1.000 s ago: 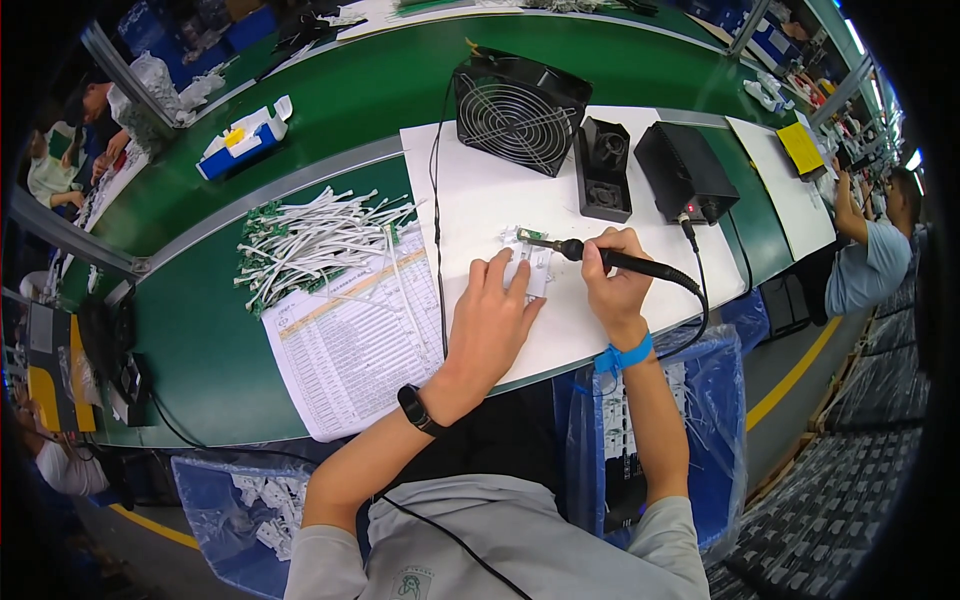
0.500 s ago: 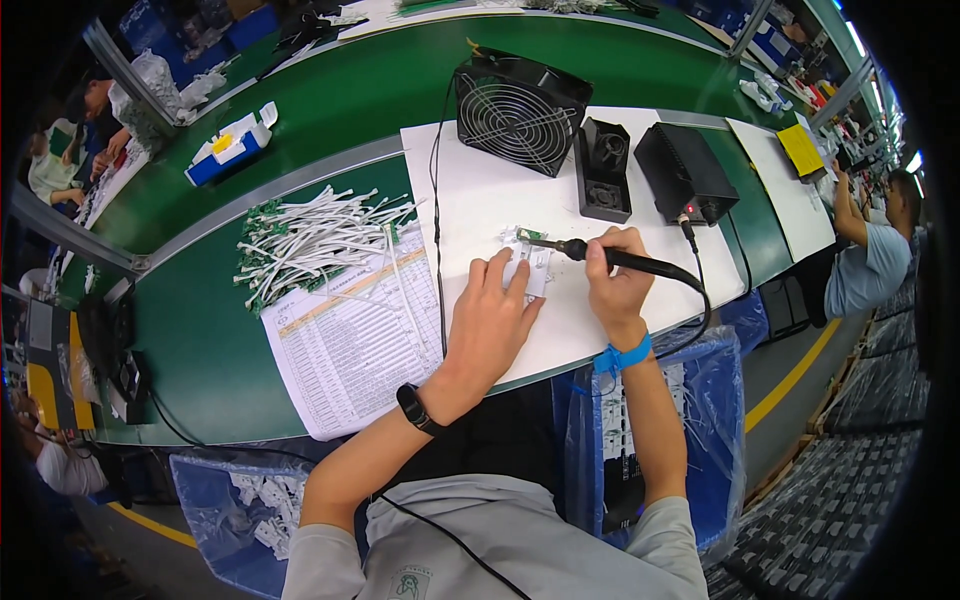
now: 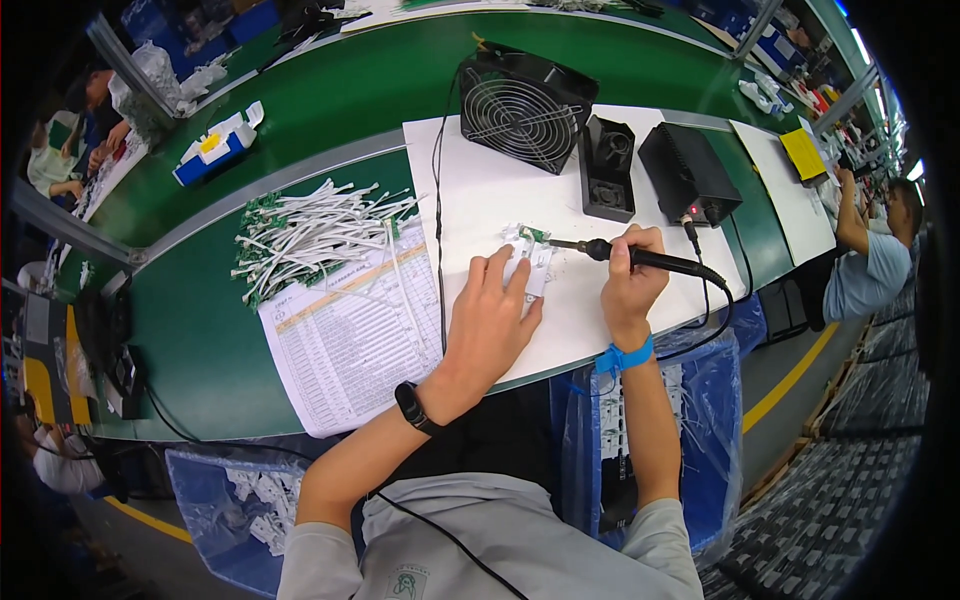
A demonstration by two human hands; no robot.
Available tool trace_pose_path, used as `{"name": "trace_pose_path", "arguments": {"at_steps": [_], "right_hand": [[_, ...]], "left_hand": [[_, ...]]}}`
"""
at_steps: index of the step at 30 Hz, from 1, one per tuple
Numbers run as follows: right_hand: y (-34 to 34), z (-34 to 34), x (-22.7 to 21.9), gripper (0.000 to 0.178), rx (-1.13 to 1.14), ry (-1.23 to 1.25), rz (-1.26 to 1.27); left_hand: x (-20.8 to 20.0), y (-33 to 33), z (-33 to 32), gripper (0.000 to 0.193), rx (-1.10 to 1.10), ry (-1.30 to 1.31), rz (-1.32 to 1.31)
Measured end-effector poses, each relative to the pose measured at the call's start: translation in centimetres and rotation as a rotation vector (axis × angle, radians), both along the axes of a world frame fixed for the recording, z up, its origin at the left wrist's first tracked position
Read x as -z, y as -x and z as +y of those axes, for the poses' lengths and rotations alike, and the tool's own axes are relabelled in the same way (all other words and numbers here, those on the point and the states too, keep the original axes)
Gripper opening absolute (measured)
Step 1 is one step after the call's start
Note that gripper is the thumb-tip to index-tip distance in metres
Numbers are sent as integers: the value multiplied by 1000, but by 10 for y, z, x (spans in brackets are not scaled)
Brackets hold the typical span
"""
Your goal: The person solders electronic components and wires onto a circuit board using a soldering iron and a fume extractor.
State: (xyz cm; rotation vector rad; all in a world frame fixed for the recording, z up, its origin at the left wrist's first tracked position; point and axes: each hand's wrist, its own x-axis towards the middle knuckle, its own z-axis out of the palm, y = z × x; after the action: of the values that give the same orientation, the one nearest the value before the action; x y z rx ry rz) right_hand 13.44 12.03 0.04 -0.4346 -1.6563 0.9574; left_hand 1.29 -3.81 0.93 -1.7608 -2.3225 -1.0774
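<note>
My right hand (image 3: 633,290) is closed round the black handle of a soldering iron (image 3: 640,258), whose metal tip points left. That tip is at the right end of a small green circuit board (image 3: 534,234); contact is too fine to make out. The board sits at the far end of a white plastic part (image 3: 537,277) lying on a white board (image 3: 455,215). With fingers and thumb bent about the part, my left hand (image 3: 490,325) holds it from the left. The part's left side is hidden under the fingers.
Left lie a pile of white cables with green boards (image 3: 310,235) and a printed sheet (image 3: 345,340). Behind stand a black fan (image 3: 525,110), a black iron holder (image 3: 607,170) and a black power unit (image 3: 690,175). Plastic-lined blue bins (image 3: 715,420) flank my lap. Other people sit farther off.
My right hand and the soldering iron have shifted a little to the right, so the tip is drawn back toward the circuit board's right end. My left hand stays on the white part.
</note>
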Motion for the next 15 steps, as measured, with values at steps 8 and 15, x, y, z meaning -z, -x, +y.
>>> {"name": "trace_pose_path", "arguments": {"at_steps": [8,15], "right_hand": [[-3,1,1,12,0,-28,-38],[-1,-1,0,12,-9,-26,-15]], "left_hand": [[1,1,2,46,1,-1,-14],[2,1,1,45,8,2,-26]]}}
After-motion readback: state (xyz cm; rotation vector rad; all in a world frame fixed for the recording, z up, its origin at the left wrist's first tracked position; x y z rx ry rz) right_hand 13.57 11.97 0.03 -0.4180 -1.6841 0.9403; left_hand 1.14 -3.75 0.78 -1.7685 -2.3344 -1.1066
